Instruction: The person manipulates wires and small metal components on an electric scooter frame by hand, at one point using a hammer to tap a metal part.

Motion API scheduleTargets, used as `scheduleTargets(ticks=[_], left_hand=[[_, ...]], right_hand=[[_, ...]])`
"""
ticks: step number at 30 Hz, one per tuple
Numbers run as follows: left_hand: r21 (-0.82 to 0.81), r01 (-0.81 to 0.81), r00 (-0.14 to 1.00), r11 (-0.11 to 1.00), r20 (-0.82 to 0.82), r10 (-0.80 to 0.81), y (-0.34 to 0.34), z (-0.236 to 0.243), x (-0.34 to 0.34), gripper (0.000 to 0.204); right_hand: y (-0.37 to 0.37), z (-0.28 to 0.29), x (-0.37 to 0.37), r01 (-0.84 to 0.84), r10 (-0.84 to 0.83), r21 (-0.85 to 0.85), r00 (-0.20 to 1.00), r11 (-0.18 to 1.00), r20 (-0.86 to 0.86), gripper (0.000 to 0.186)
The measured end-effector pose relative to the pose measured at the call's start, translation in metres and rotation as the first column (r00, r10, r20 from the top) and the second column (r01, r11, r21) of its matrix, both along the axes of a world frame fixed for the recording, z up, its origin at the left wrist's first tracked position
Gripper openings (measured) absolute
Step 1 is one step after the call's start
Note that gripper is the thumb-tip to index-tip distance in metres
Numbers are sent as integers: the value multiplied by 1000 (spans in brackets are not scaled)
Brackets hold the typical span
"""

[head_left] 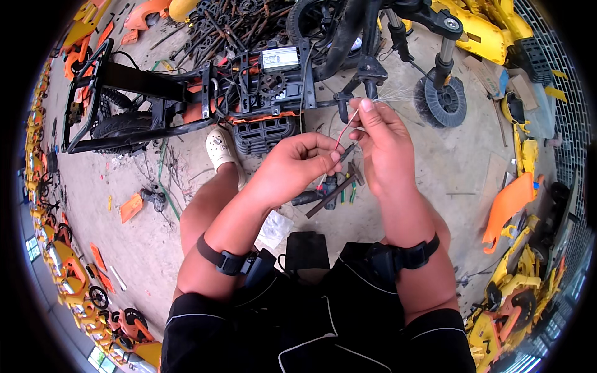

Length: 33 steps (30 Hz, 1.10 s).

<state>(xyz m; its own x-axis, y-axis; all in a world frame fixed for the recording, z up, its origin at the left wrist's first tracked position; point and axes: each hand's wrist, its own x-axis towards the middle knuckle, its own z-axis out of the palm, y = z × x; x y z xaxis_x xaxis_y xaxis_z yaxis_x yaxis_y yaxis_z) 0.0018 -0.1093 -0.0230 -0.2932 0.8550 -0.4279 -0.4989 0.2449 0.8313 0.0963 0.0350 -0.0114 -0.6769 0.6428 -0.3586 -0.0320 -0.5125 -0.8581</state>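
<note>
Between my hands runs a thin red-and-whitish wire (pixel 344 129). My left hand (pixel 301 161) pinches its lower part, and a short dark piece (pixel 349 148), too small to make out, sticks out beside those fingertips. My right hand (pixel 382 140) pinches the wire's upper end between thumb and forefinger, higher and to the right. Beyond my hands stands a black vehicle frame (pixel 186 93) with electronics, orange parts and wiring. On the floor below my hands lie a hammer-like metal tool (pixel 326 202), a drill-like tool (pixel 305 198) and small coloured pieces.
My left foot in a white clog (pixel 219 148) is beside the frame. A wheel hub on a fork (pixel 438 102) stands at right. Rusty metal parts (pixel 217 28) are piled behind. Orange panels (pixel 507 208) and yellow parts line both sides. A plastic bag (pixel 273 229) lies near my knees.
</note>
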Motion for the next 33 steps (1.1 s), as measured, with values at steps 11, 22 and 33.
scheduleTargets(ticks=[11,22,33], left_hand=[[31,-80,989,996,-126,83,-4,3,0,25],[-58,-197,980,979,-21,196,-4,11,-5,31],[5,-372,813,928,-480,329,-3,5,-2,10]], right_hand=[[8,-4,13,16,-17,-25,999,1000,-39,31],[2,-7,24,-89,88,3,974,996,-209,21],[-5,3,30,-393,376,-63,803,917,463,34]])
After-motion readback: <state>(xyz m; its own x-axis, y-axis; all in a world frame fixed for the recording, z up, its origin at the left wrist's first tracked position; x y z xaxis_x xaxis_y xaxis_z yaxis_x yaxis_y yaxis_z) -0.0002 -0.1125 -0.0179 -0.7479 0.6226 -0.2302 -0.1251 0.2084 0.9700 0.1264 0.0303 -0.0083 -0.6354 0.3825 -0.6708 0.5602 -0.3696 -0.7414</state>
